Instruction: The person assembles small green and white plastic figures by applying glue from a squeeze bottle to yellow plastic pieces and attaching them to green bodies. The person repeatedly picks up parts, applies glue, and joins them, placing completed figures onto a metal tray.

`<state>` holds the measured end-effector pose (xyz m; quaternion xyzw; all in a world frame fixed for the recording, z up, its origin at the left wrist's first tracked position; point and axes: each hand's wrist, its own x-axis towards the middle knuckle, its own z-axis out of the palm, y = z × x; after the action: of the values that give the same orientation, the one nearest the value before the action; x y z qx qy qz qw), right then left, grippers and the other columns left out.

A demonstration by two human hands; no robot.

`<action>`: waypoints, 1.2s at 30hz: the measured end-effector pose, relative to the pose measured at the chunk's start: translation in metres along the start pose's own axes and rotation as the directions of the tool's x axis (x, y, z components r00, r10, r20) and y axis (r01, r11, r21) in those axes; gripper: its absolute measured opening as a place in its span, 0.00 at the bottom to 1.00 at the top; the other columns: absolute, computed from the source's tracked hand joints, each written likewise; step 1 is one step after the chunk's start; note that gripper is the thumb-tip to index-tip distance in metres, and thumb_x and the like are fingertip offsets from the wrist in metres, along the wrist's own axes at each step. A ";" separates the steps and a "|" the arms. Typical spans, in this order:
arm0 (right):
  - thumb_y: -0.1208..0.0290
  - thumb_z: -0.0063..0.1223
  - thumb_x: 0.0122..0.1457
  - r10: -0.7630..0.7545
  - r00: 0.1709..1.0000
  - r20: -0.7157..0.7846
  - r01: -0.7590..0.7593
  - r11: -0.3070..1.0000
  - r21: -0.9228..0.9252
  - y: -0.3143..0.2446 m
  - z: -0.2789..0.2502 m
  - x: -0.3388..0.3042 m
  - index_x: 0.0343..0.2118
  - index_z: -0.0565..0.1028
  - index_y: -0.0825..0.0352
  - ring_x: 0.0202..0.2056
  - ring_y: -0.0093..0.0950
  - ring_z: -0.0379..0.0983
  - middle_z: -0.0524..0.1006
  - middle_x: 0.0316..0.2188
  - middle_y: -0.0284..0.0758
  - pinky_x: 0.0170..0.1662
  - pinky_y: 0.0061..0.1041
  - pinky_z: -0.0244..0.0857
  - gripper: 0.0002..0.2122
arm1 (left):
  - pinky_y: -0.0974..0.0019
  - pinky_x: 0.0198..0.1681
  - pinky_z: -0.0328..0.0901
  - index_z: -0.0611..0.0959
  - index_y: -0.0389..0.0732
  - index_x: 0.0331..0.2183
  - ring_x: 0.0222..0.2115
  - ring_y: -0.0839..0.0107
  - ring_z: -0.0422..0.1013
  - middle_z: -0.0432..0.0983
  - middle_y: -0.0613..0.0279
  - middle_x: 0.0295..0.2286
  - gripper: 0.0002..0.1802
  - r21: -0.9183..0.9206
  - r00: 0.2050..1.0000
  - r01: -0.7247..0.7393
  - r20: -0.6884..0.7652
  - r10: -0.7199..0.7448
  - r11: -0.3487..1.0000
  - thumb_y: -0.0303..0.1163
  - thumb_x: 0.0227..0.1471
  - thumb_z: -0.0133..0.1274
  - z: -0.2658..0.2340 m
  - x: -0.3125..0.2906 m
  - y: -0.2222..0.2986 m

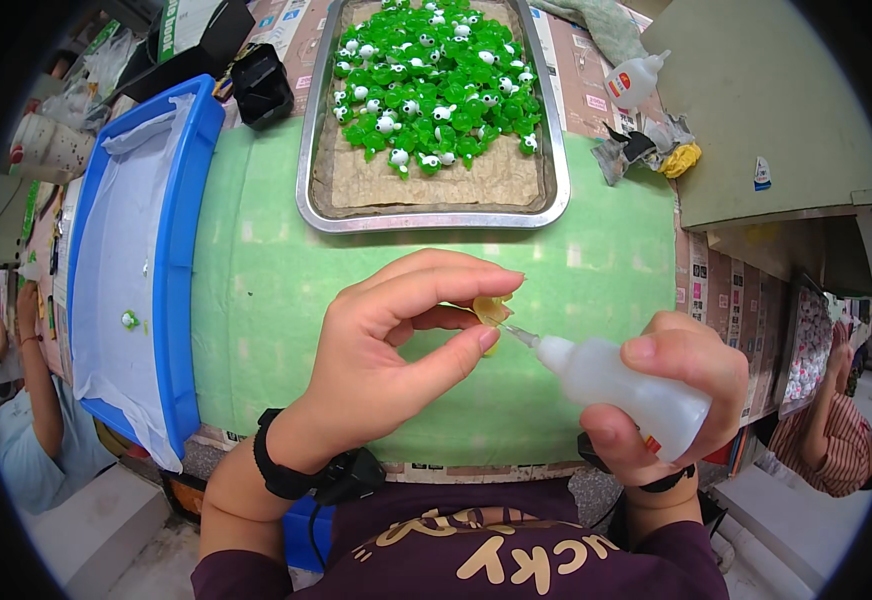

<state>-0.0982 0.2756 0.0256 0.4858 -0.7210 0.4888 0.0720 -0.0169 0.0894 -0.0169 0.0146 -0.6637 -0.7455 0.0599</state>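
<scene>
Between its thumb and fingertips, my left hand (381, 335) pinches a small, hollow, yellowish translucent piece (493, 309) over the green mat (256, 330). My right hand (691, 360) is wrapped round a white squeeze bottle (646, 388), which lies tilted with its thin needle tip pointing left. That tip reaches the lower side of the yellowish piece; whether it touches cannot be made out. Beyond my hands, a metal tray (431, 222) lined with brown paper holds a heap of small green figures (436, 100) with white, black-spotted heads.
On the left stands a blue tray (182, 330) with a white lining and one small green-and-white figure (130, 320). A black container (261, 86), another white bottle (638, 80) and crumpled scraps (646, 147) lie farther off. Other people (36, 430) sit at both sides.
</scene>
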 end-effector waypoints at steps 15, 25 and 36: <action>0.63 0.67 0.39 0.072 0.990 -0.120 -0.067 0.997 0.041 0.001 -0.004 -0.010 0.35 0.70 0.63 0.11 0.24 0.58 0.67 0.14 0.29 0.15 0.21 0.48 0.21 | 0.67 0.44 0.68 0.73 0.29 0.43 0.38 0.69 0.71 0.72 0.48 0.39 0.21 -0.305 0.982 0.177 -0.013 -0.190 0.936 0.16 0.43 0.54 0.000 0.000 0.004; 0.63 0.68 0.39 0.027 0.998 -0.052 -0.029 0.999 -0.044 -0.001 0.000 -0.005 0.35 0.70 0.63 0.11 0.24 0.59 0.70 0.17 0.30 0.14 0.22 0.50 0.21 | 0.68 0.44 0.67 0.73 0.30 0.44 0.39 0.69 0.71 0.73 0.48 0.38 0.22 -0.349 0.973 0.218 0.005 -0.231 0.911 0.18 0.43 0.55 -0.002 0.000 0.005; 0.66 0.68 0.38 -0.016 0.999 -0.039 0.014 0.999 -0.044 0.002 0.001 -0.005 0.36 0.69 0.64 0.11 0.24 0.60 0.72 0.19 0.31 0.14 0.22 0.50 0.22 | 0.67 0.45 0.68 0.73 0.29 0.43 0.41 0.67 0.70 0.72 0.47 0.39 0.21 -0.340 0.978 0.191 -0.012 -0.208 0.921 0.16 0.43 0.54 -0.001 -0.001 0.006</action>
<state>-0.0967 0.2782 0.0212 0.4798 -0.7264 0.4818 0.1003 -0.0157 0.0877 -0.0114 0.0895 -0.5196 -0.8497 0.0011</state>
